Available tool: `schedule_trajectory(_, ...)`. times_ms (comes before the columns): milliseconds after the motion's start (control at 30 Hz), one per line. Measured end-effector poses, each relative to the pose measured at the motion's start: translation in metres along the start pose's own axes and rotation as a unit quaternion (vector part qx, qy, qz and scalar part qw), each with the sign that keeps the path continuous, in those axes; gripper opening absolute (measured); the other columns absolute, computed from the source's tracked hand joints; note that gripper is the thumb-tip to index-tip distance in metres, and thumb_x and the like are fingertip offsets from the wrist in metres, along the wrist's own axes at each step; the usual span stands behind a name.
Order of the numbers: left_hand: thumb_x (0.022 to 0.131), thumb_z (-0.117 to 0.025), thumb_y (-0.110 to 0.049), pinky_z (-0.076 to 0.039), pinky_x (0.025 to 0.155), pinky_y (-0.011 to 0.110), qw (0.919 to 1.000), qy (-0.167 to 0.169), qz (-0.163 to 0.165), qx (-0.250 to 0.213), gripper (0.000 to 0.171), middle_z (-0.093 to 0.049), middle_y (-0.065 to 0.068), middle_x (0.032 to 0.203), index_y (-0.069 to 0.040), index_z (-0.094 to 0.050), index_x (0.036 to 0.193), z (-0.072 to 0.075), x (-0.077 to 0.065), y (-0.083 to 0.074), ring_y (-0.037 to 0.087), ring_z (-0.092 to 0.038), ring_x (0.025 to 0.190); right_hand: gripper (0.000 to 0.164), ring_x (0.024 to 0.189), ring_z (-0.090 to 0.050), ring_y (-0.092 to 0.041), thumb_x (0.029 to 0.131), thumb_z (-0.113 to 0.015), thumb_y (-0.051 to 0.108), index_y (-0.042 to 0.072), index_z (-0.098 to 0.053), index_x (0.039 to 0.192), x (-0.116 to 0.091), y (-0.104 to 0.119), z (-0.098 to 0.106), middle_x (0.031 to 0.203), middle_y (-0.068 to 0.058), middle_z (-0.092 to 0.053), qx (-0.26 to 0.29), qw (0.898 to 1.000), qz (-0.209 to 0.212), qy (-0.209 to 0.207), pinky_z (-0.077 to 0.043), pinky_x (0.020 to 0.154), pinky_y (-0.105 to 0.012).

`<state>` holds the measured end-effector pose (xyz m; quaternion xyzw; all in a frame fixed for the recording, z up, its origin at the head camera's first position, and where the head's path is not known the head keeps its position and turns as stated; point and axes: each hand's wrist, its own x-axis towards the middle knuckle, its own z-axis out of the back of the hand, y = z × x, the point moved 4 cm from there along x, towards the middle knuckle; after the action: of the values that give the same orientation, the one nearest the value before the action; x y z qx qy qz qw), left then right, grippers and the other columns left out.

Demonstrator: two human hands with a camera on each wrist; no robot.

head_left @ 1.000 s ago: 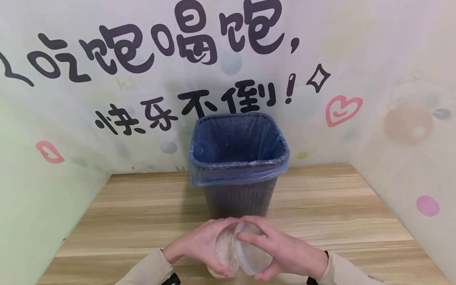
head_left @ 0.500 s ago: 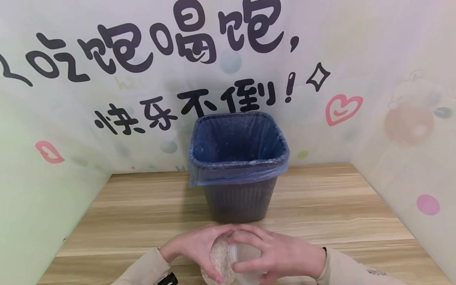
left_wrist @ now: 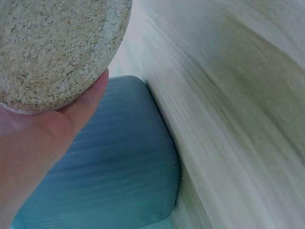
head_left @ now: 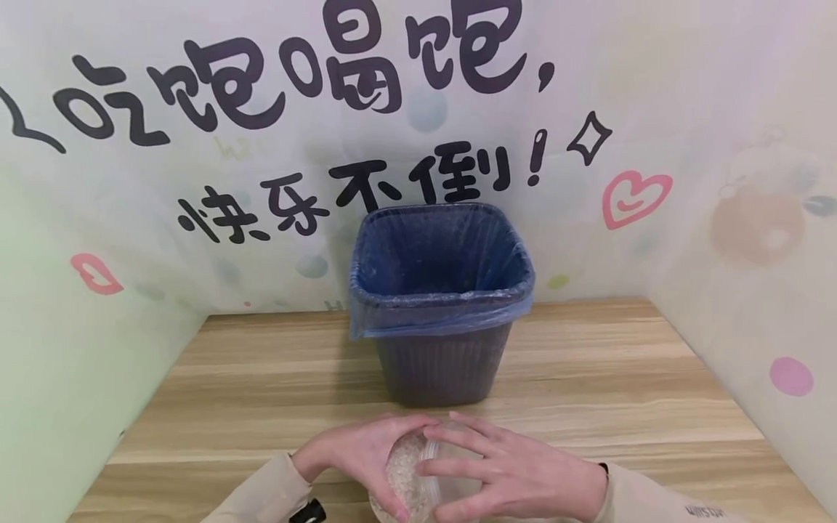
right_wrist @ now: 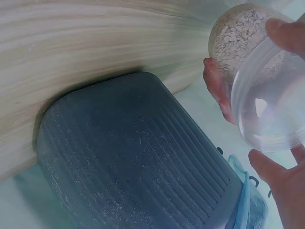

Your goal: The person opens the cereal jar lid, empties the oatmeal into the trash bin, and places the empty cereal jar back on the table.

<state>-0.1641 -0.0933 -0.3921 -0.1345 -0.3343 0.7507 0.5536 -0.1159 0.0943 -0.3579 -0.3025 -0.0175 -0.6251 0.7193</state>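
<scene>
the head view looks forward and down from above the forearms [head_left: 258,492], farthest back, taking in the bin [head_left: 434,367], the tabletop [head_left: 261,378] and the printed wall [head_left: 314,156]. the left wrist view sits close behind the left hand [left_wrist: 45,136], tipped so the tabletop runs down the right side. the right wrist view, also near and tilted, faces the bin's ribbed side with the tabletop at upper left. both wrist views share the bin and the container of flakes [left_wrist: 52,50].
</scene>
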Motion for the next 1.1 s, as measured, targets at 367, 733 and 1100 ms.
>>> schedule_trajectory(367, 0.062, -0.091, -0.032, -0.043, 0.098, 0.03, 0.9946, -0.085, 0.049, 0.035, 0.099, -0.052, 0.003, 0.13, -0.007, -0.036, 0.14, 0.002, 0.001, -0.006, 0.011, -0.05, 0.116, 0.092, 0.136, -0.024, -0.047, 0.071, -0.078, 0.05, 0.013, -0.039, 0.145, -0.007, -0.002, 0.006, 0.151, -0.021, -0.028, 0.089, 0.984, -0.15, 0.015, -0.028, 0.108, -0.055)
schedule_trajectory(733, 0.053, -0.092, -0.044, -0.046, 0.093, 0.031, 0.9685, -0.189, 0.081, 0.14, 0.105, -0.056, 0.005, 0.119, -0.004, -0.042, 0.136, -0.005, -0.001, -0.009, 0.016, -0.053, 0.108, 0.116, 0.134, -0.033, -0.034, 0.07, -0.083, 0.048, 0.009, -0.013, 0.154, -0.031, -0.025, -0.008, 0.154, -0.014, -0.017, 0.36, 0.848, -0.388, -0.01, -0.049, 0.091, -0.044)
schedule_trajectory(1100, 0.051, -0.089, -0.053, -0.049, 0.089, 0.034, 0.9396, -0.213, 0.16, 0.216, 0.107, -0.057, 0.006, 0.118, -0.002, -0.045, 0.135, -0.012, 0.001, -0.012, 0.019, -0.054, 0.104, 0.104, 0.125, -0.031, -0.056, 0.077, -0.082, 0.013, 0.019, -0.013, 0.155, -0.042, -0.02, -0.033, 0.155, -0.018, -0.014, 0.562, 0.693, -0.45, -0.045, -0.056, 0.076, -0.036)
